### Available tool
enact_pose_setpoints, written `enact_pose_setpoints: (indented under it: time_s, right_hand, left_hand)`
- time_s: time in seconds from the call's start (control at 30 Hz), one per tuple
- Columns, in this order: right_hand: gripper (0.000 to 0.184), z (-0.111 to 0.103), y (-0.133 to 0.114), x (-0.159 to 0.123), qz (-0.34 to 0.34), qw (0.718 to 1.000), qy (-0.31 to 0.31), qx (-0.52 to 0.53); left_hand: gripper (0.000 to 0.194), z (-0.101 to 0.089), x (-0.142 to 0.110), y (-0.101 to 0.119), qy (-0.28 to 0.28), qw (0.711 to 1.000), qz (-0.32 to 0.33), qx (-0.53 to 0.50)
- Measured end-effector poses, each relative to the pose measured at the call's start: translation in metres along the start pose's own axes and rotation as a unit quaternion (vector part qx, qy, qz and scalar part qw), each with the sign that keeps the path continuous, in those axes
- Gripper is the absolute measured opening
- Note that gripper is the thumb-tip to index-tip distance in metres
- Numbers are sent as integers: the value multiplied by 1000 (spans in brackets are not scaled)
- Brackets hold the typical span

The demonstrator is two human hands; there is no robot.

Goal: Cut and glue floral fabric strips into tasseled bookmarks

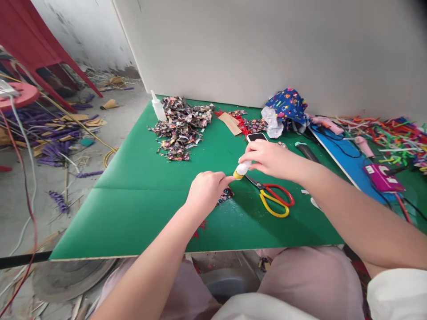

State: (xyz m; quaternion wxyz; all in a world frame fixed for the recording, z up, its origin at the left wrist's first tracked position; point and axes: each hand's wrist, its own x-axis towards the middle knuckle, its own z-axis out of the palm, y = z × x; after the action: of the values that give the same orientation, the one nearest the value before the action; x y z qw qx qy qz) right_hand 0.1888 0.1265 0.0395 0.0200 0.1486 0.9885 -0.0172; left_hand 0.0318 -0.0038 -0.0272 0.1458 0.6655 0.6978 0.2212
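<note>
A small white bottle with a yellow band (241, 170), like a glue bottle, is tilted in the fingers of my right hand (267, 158). My left hand (207, 191) has its fingers curled in, except one stretched out so its tip meets the yellow end of the bottle. Partly under my left hand, a piece of dark patterned fabric (225, 196) lies on the green table; whether the curled fingers grip anything is hidden. Scissors with red and yellow handles (275, 200) lie open just right of the bottle, their blades running toward it.
Behind lie a heap of patterned fabric scraps (182, 124), a clear squeeze bottle (158, 107), a tan strip (229, 123), a phone (256, 137) and blue printed cloth (288, 106). A cutter (307, 152), a blue board (336, 153) and a purple box (383, 178) with wires are rightward.
</note>
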Motion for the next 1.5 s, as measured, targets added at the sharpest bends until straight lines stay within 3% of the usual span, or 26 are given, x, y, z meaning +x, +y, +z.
enact_pose_setpoints:
  time_s: [0.1, 0.17, 0.37, 0.5, 0.6, 0.77, 0.9, 1.13, 1.5]
  right_hand:
    - [22, 5, 1, 2, -23, 1000, 15, 11]
    - [23, 7, 0, 2, -26, 999, 17, 23]
    - [25, 3, -1, -4, 30, 992, 15, 121]
    - [27, -8, -7, -16, 101, 953, 84, 273]
    - [27, -19, -12, -26, 101, 933, 97, 330]
    - [27, -37, -13, -35, 117, 893, 122, 417]
    - [28, -39, -14, -33, 106, 854, 115, 495]
    - [30, -24, -19, -21, 70, 787, 106, 603]
    - [31, -28, -24, -16, 71, 783, 73, 613]
  left_hand:
    - [38, 10, 5, -1, 11, 1000, 16, -16]
    - [51, 18, 8, -1, 16, 999, 17, -24]
    - [57, 32, 17, 6, 30, 997, 31, -70]
    - [36, 20, 14, 20, 64, 992, 21, -107]
    - [23, 2, 6, 30, 42, 983, -4, -180]
    - [28, -23, -12, 40, -56, 928, -36, -367]
    - [28, -31, -23, 41, -63, 916, -67, -390]
    - [27, -40, -30, 41, -65, 903, -68, -420]
    - [28, -46, -33, 41, -98, 879, -75, -460]
